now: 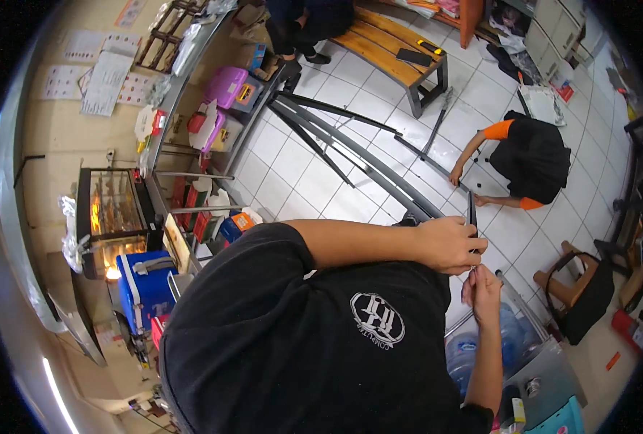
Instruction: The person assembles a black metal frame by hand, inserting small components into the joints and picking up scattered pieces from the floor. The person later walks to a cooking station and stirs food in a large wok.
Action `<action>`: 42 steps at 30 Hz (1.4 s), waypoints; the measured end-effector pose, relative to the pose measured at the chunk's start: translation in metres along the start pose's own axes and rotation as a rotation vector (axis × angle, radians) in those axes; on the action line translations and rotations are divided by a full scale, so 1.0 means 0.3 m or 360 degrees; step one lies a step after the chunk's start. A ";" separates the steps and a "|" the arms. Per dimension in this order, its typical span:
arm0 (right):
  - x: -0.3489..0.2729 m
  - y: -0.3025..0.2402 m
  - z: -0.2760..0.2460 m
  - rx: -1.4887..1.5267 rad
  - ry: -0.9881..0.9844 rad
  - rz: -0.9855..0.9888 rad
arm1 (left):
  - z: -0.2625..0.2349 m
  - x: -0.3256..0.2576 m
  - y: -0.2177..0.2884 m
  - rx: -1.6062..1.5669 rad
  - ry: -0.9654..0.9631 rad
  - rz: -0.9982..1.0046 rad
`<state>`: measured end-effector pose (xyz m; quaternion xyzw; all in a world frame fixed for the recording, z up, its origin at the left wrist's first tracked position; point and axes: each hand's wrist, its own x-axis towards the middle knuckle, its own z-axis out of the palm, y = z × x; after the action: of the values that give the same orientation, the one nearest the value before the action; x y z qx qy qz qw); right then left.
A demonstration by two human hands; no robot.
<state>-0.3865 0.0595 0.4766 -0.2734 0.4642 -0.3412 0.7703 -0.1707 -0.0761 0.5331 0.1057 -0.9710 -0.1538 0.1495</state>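
Observation:
My left hand (pixel 448 244) is closed around the end of a dark metal bar (pixel 472 211), which sticks out past its fingers. Just below it, my right hand (pixel 483 289) has its fingers pinched together close to the left fingertips. Whatever it pinches is too small or hidden to make out. Long grey metal bars (pixel 365 158) run from the shelf side toward my left hand; how their near ends meet the hand cannot be seen. Thinner black bars (pixel 336 112) lie beside them over the tiled floor.
A crouching person (pixel 530 159) with orange sleeves handles another dark bar (pixel 426 160) on the floor. Someone else sits on a wooden bench (pixel 386 47) holding a phone-like dark object (pixel 414 57). Water bottles (pixel 462 354), a blue cooler (pixel 147 286) and a black bag (pixel 589 296) stand around me.

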 end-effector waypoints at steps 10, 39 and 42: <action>-0.025 -0.050 0.123 -0.1086 0.0588 -0.0404 | -0.005 -0.015 0.015 0.0049 -0.0029 -0.0095; -0.003 -0.075 0.037 -0.2568 0.0536 -0.1783 | -0.022 0.008 0.017 -0.0135 -0.0183 -0.0003; 0.000 -0.043 0.034 -0.2019 0.0463 -0.1495 | -0.023 0.015 0.006 -0.0213 -0.0144 -0.0073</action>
<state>-0.3808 0.0526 0.4906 -0.7787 0.5018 -0.3331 0.1759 -0.1730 -0.0774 0.5412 0.1107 -0.9616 -0.2262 0.1087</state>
